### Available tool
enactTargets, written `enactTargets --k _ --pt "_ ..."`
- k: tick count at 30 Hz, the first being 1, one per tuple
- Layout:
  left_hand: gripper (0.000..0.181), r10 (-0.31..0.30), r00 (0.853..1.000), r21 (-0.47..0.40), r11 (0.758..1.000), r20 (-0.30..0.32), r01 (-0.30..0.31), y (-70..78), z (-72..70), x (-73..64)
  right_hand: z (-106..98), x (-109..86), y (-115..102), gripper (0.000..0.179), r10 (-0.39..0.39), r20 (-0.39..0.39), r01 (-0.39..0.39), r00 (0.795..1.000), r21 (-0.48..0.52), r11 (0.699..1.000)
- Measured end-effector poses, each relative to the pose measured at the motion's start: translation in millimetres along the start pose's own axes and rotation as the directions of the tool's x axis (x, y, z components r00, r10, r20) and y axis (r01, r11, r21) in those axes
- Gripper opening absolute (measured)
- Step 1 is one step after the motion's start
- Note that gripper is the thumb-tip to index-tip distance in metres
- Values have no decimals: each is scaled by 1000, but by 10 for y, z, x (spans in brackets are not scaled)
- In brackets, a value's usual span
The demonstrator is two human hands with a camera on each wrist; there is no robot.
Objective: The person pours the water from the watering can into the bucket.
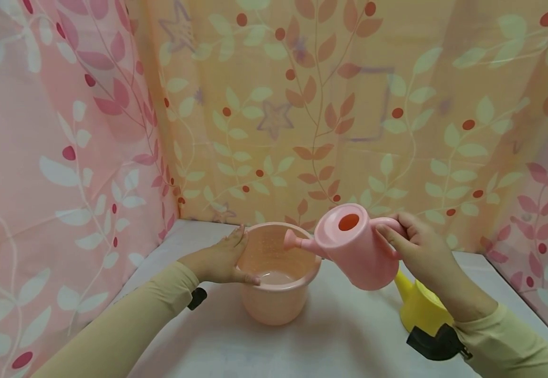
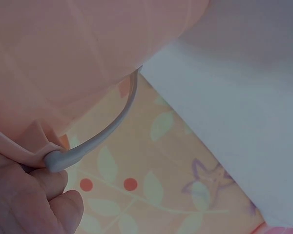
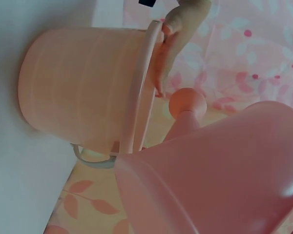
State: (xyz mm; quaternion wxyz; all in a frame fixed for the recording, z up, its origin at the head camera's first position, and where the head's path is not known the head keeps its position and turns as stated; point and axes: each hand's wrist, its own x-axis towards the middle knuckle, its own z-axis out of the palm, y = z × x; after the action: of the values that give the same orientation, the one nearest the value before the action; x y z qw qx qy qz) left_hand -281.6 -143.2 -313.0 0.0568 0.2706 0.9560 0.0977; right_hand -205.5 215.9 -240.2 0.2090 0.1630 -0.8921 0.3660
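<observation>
A peach-coloured plastic bucket [image 1: 274, 310] stands upright on the white table. My left hand [image 1: 224, 257] holds its left rim, the thumb at the near side; in the left wrist view curled fingers [image 2: 66, 209] meet the rim beside the grey bucket handle [image 2: 107, 131]. With my right hand [image 1: 420, 252] I grip a pink watering can [image 1: 363, 257] by its handle, raised off the table and tilted left. Its sprinkler spout [image 1: 292, 240] points over the bucket's opening. No water is seen leaving the spout. Some clear liquid seems to lie at the bucket's bottom.
A yellow watering can [image 1: 422, 310] stands on the table at the right, partly hidden behind my right wrist. Floral curtains [image 1: 274, 105] close off the back and both sides of the white table [image 1: 349, 336]. A black wrist mount [image 1: 436, 342] sits at the right cuff.
</observation>
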Motion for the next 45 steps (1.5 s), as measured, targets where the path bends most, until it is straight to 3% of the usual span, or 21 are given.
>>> enactTargets --k 23,45 --pt "123 3 1000 -1 1000 -7 -3 -8 8 5 -15 54 -54 21 -26 1 26 1000 -71 997" --pt "121 25 1000 20 999 -8 -25 -5 -18 2 -10 56 -56 21 -16 29 18 999 -61 998"
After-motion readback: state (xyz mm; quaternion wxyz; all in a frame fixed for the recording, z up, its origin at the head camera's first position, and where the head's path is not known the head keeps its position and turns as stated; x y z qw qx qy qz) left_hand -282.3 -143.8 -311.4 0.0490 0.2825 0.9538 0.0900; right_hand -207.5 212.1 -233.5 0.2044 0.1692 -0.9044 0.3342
